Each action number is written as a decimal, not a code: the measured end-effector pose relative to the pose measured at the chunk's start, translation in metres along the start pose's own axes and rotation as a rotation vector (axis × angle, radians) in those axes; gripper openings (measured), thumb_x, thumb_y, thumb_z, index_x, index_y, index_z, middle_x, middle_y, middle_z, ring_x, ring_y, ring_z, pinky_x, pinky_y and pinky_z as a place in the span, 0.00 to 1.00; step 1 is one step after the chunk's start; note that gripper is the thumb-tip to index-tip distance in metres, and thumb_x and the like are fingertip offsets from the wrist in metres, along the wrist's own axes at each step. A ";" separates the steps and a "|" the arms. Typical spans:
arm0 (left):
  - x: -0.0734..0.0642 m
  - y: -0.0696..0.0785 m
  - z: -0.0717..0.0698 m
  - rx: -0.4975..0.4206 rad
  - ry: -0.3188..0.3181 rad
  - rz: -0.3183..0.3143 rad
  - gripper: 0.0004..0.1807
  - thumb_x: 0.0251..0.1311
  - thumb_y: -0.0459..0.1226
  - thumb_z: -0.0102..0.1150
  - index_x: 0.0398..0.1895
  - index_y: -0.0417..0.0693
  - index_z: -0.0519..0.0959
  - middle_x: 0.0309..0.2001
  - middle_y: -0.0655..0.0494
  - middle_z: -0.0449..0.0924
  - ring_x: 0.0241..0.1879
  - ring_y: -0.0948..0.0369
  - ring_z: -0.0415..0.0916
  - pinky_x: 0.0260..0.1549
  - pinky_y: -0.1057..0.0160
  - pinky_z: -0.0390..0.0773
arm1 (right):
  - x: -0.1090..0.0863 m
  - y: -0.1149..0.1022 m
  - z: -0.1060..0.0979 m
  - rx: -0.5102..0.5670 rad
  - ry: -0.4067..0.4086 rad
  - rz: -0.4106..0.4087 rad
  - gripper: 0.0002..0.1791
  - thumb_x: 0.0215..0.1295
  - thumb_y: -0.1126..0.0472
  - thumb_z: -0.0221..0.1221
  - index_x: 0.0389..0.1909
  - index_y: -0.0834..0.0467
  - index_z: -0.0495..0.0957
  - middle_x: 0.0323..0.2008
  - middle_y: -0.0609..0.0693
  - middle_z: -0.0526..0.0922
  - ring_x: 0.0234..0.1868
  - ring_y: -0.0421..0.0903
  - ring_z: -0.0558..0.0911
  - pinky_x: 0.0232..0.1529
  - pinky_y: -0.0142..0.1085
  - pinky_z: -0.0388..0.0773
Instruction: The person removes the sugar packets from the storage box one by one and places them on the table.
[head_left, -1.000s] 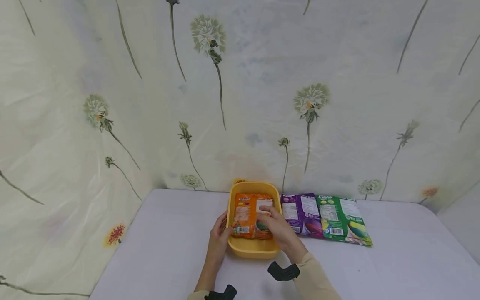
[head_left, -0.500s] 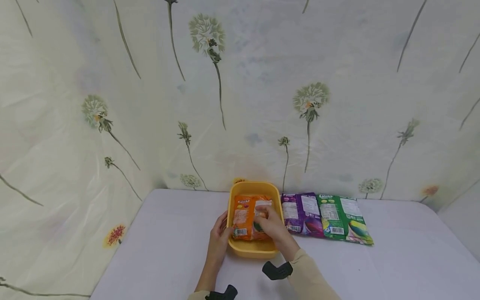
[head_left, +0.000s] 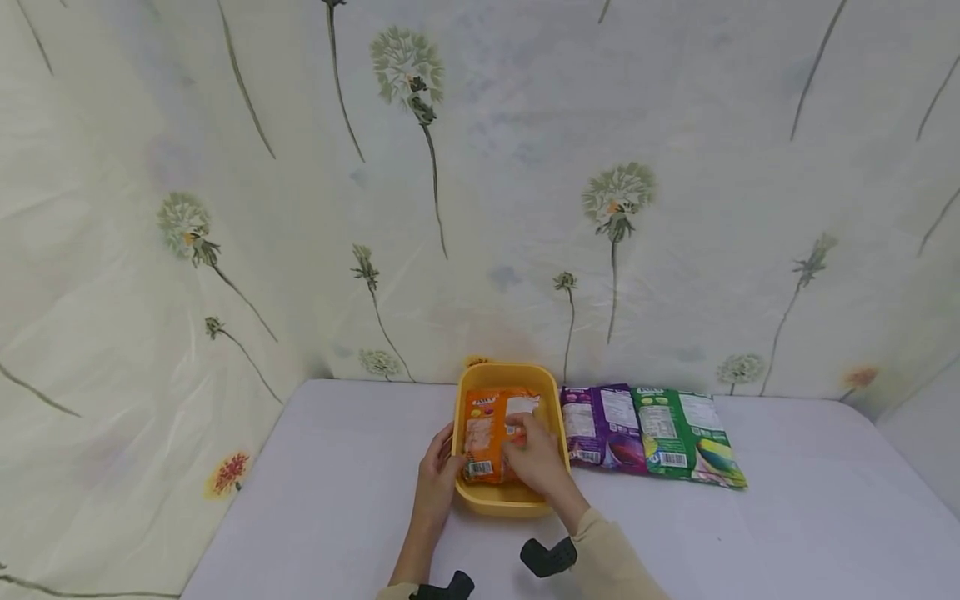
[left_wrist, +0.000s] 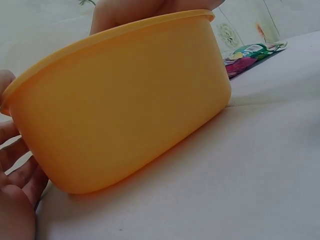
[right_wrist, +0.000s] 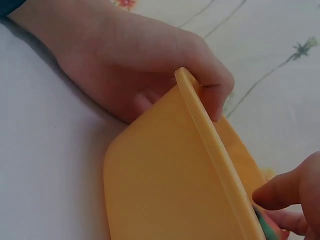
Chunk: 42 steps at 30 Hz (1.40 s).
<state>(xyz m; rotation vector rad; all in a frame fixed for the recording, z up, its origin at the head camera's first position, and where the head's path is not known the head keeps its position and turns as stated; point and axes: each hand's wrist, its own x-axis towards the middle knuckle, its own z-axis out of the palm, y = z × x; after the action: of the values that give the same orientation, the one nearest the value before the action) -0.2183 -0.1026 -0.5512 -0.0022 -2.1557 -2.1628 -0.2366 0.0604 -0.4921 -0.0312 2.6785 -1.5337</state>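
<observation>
A yellow plastic tub (head_left: 504,507) stands on the table with an orange snack bag (head_left: 482,433) lying in it. My left hand (head_left: 437,477) grips the tub's left side, its thumb hooked over the rim and its fingers along the outer wall, as the right wrist view shows. Inside the tub, my right hand (head_left: 537,458) has its curled thumb and fingers on the right part of the orange bag, pinching it. That hand covers the bag's lower right portion. In the right wrist view a green and red bit of the bag (right_wrist: 270,228) shows by the fingers.
Right of the tub lie a purple snack bag (head_left: 603,427) and a green snack bag (head_left: 686,437), side by side. They rest on a white-covered table (head_left: 360,467). A flower-printed cloth (head_left: 495,208) rises behind the table.
My right hand has moved left and slightly nearer, its fingers drawing closer together. The orange bag has shifted a little left and nearer in the tub. My left hand stays put.
</observation>
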 end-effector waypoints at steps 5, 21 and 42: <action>0.000 0.001 -0.001 -0.008 -0.003 0.002 0.28 0.64 0.35 0.48 0.68 0.58 0.63 0.67 0.53 0.66 0.66 0.54 0.65 0.64 0.55 0.68 | 0.000 0.001 -0.002 0.001 0.033 -0.090 0.24 0.60 0.64 0.56 0.59 0.59 0.69 0.57 0.58 0.73 0.52 0.52 0.75 0.54 0.47 0.77; -0.013 0.033 0.001 0.003 -0.029 -0.009 0.29 0.63 0.31 0.47 0.69 0.44 0.61 0.68 0.44 0.64 0.67 0.48 0.63 0.65 0.52 0.66 | -0.003 0.007 -0.005 0.034 0.119 -0.150 0.27 0.64 0.61 0.56 0.65 0.55 0.67 0.68 0.57 0.66 0.69 0.56 0.64 0.70 0.52 0.60; -0.006 0.017 0.000 0.011 -0.001 0.009 0.28 0.64 0.32 0.48 0.69 0.49 0.62 0.67 0.48 0.65 0.67 0.52 0.64 0.63 0.57 0.68 | -0.010 0.003 -0.011 0.240 0.193 -0.170 0.27 0.66 0.57 0.54 0.67 0.44 0.65 0.70 0.46 0.62 0.71 0.49 0.62 0.68 0.49 0.63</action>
<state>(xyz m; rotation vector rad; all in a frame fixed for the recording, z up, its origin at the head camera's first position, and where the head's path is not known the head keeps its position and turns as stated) -0.2108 -0.1024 -0.5350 -0.0121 -2.1643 -2.1462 -0.2271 0.0716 -0.4888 -0.1091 2.6696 -1.9970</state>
